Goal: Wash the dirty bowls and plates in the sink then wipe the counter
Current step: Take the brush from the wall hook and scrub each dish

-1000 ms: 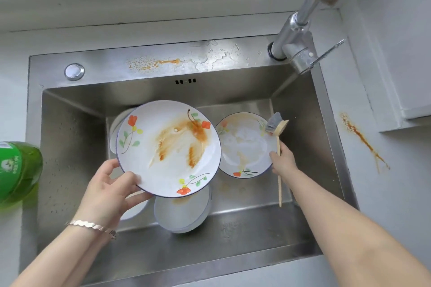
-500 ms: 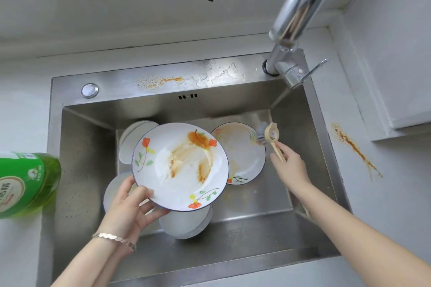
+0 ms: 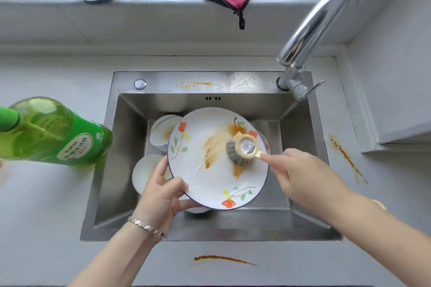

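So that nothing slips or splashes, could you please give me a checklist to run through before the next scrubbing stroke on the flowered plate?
1. Plate grip: the left hand holds the plate by its rim, thumb on top. Ok.
2. Brush grip: the right hand pinches the handle of the brush. Ok.
3. Brush head on the brown stain: ok.
4. Plate above the sink, so drips fall inside: ok.
5. Water: no stream from the faucet reaches the plate. Not ok.
6. Soap on the brush: cannot tell; the detergent bottle stands left of the sink.
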A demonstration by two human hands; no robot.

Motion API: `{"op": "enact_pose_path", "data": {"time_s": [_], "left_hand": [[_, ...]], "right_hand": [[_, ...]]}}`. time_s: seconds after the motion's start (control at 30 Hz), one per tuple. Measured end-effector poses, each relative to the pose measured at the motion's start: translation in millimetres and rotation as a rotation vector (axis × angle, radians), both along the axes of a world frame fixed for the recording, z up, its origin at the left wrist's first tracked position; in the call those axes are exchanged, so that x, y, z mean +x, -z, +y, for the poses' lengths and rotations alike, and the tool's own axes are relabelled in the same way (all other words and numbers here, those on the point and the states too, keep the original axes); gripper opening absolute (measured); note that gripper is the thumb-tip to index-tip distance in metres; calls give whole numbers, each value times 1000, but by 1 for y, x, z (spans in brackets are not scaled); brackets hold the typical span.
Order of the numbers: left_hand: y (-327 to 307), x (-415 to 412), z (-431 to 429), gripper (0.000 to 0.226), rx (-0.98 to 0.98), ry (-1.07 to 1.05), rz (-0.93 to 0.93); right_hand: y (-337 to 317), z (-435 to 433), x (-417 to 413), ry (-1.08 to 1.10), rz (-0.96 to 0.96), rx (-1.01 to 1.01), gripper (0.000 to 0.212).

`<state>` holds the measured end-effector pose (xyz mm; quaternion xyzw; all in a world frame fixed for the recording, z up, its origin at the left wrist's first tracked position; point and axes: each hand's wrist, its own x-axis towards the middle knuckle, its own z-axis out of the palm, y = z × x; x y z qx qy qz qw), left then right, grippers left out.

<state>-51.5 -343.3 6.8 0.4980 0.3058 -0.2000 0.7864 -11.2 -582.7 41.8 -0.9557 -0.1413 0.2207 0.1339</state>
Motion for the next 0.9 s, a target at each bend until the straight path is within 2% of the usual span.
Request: {"op": "enact_pose_path", "data": {"time_s": [0.1, 0.17, 0.27, 0.37, 0.47, 0.53, 0.67, 0.73, 0.83, 0.9], "left_hand": [[-10, -14, 6, 73, 44, 3, -39], [-15, -22, 7, 75, 98, 49, -53], [-24, -29, 10, 69, 74, 59, -22], [-31, -34, 15, 65, 38, 43, 1], [-29, -38, 14, 70, 72, 38, 14], [-26, -38, 11, 73, 85, 45, 12], [-29, -36, 12, 70, 69, 54, 4], [-29, -34, 16, 71, 69, 38, 6], [-27, -32, 14, 75, 97, 42, -2], [-29, -29, 9, 76, 99, 73, -19]], "right_hand": [[-24, 18, -45, -48, 160, 184, 39], [-24, 27, -50, -85, 160, 284, 38], [-6, 27, -20, 22, -7, 227, 38], [-4, 13, -21, 67, 18, 118, 37], [-17, 31, -59, 5, 143, 286, 37], [-15, 40, -59, -39, 139, 361, 35], [2, 20, -30, 168, 34, 256, 32], [0, 9, -45, 141, 68, 200, 34], [-19, 29, -75, 62, 192, 331, 37], [-17, 38, -66, 30, 145, 402, 36]]}}
